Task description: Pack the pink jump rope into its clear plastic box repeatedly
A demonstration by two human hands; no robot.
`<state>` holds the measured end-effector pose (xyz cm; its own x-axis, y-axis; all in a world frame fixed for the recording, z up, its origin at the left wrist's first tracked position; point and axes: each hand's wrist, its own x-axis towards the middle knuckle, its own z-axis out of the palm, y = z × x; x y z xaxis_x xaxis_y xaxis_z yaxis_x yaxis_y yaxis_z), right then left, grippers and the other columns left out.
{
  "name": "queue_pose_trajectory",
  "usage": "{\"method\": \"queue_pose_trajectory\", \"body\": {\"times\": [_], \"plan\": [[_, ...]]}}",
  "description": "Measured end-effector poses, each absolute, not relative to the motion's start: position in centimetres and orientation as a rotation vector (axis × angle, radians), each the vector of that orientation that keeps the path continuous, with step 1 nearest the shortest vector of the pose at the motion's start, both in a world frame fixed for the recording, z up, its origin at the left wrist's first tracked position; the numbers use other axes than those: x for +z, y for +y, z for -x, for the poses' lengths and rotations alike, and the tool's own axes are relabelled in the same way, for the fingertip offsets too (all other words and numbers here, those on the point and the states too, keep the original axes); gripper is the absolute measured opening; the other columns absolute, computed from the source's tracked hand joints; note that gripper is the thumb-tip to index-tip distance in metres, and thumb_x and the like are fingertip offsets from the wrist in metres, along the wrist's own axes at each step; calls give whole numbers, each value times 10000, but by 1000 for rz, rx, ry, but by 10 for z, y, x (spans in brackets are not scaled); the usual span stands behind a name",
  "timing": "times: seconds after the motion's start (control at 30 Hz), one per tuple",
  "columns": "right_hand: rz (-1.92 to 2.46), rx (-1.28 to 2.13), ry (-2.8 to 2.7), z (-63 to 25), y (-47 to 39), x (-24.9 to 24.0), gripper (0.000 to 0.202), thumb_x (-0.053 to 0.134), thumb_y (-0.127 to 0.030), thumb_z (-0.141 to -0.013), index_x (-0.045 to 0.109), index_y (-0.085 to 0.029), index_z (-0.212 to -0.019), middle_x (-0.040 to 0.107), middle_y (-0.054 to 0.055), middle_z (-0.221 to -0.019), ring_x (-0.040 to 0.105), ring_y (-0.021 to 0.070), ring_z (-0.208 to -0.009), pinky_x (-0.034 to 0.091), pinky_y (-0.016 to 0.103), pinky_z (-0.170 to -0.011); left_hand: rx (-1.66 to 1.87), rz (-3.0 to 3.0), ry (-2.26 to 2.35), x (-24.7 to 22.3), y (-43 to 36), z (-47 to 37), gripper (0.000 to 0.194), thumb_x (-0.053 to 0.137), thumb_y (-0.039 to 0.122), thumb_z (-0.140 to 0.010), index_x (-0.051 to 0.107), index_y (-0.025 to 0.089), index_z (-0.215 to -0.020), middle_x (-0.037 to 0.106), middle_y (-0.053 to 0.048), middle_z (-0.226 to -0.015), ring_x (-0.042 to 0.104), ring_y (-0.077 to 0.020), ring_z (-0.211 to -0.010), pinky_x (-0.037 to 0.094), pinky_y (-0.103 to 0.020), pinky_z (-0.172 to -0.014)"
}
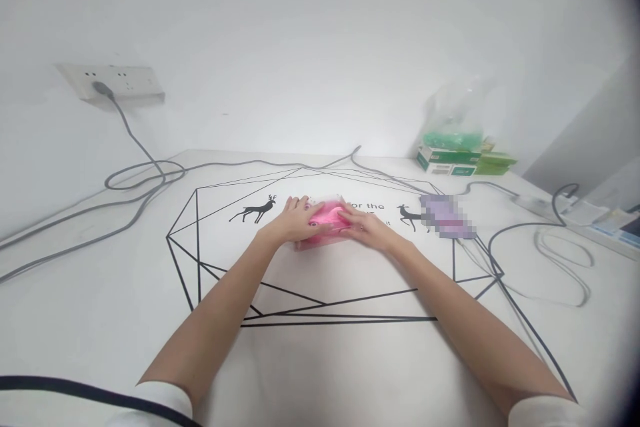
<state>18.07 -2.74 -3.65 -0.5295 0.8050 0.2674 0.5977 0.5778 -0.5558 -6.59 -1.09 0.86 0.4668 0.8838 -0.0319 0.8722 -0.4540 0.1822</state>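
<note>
A small pink packet point(327, 219) with a clear, shiny plastic wrapping lies on the white tabletop in front of me. From its left side my left hand point(297, 219) grips it, with the thumb and fingers reaching over the top. My right hand point(367, 227) holds the right side of the same packet, its fingers bent over the edge. Parts of the packet are covered by my fingers, and I cannot make out what is inside.
Black deer and line patterns mark the white table point(320, 360). Grey cables point(150, 193) run along the left and back, and a black cable point(525, 320) on the right. A blurred purple item point(449, 217) lies right of my hands. Green-and-white boxes point(447, 160) bear a plastic bag point(455, 120).
</note>
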Motion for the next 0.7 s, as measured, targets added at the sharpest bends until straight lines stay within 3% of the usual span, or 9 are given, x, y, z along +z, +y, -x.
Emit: {"method": "queue_pose_trajectory", "body": {"times": [0.1,0.2,0.33,0.43,0.57,0.7], "plan": [[1070,549,-2309,-191,-25,-34,524,550,-386,-937,458,-311,-1448,275,-5,-1580,439,238,-1375,365,373,-1137,126,-2502,1488,9,-24,73,776,293,798,-857,291,386,-1514,331,-115,-1550,230,-392,-1437,286,-594,-1090],[1081,515,-2296,-198,-23,-36,490,557,-315,-927,514,-273,-1413,379,9,-1529,438,230,-1374,344,378,-1154,142,-2494,1446,8,-35,85,728,319,767,-877,310,400,-1506,279,-92,-1584,183,-389,-1459,303,-584,-1092],[1057,504,-2266,-201,-21,-37,502,565,-250,-897,531,-266,-1397,421,17,-1503,436,233,-1374,391,393,-1125,206,-2550,1345,-4,-40,98,834,486,782,-804,279,403,-1517,177,-82,-1622,109,-417,-1475,323,-584,-1090],[1040,548,-2227,-195,-22,-37,504,595,-310,-889,545,-263,-1388,442,31,-1492,436,247,-1373,400,395,-1119,354,-2622,1294,-20,-38,102,912,624,771,-716,352,379,-1493,221,-111,-1598,173,-447,-1439,341,-603,-1070],[1114,526,-2126,-184,-24,-36,542,609,-436,-888,542,-254,-1395,468,42,-1483,462,264,-1358,361,430,-1153,581,-2688,1324,-39,-37,97,876,680,761,-664,510,320,-1401,316,-155,-1516,287,-438,-1363,357,-587,-1060],[1127,404,-2130,-177,-23,-38,471,599,-424,-897,605,-258,-1338,537,55,-1434,521,276,-1314,417,466,-1114,722,-2669,1424,-47,-46,81,909,683,798,-608,550,297,-1355,329,-160,-1473,295,-448,-1324,353,-618,-1043]]}}
